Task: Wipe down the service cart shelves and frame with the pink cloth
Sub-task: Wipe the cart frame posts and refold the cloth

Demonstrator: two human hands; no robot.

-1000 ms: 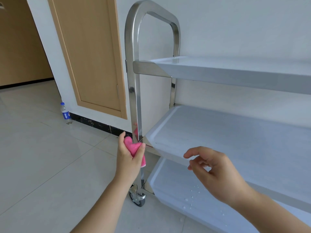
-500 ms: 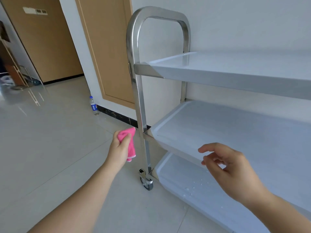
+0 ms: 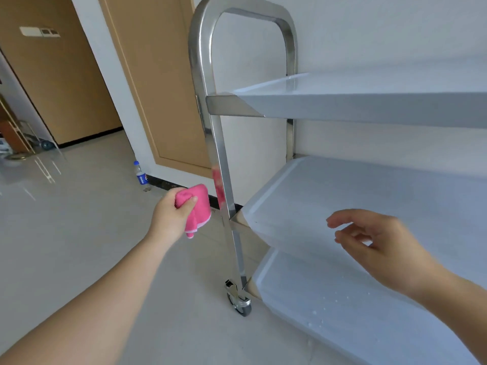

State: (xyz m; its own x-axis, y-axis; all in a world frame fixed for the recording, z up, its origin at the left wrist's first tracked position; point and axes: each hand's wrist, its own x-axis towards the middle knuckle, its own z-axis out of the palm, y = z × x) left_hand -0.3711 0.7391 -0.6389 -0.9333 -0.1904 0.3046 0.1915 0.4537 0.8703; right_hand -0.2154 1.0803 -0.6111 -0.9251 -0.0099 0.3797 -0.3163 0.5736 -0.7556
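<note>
The left hand point(image 3: 171, 217) grips the bunched pink cloth point(image 3: 196, 210) just left of the cart's steel upright point(image 3: 224, 180), not touching it; the right hand point(image 3: 376, 243) hovers over the middle shelf point(image 3: 395, 196), fingers loosely spread, holding nothing. A bottle point(image 3: 141, 175) stands on the floor by the far wall.

Left hand point(image 3: 172, 216) gripping a bunched pink cloth point(image 3: 196, 209) just left of the steel cart frame point(image 3: 224, 177), not touching it, right hand point(image 3: 374, 242) hovering loosely curled above the middle shelf point(image 3: 369, 196), water droplets on the bottom shelf point(image 3: 342, 309), caster wheel point(image 3: 240, 304) on tiled floor point(image 3: 79, 233), plastic bottle point(image 3: 141, 175) far left by the wall
</note>
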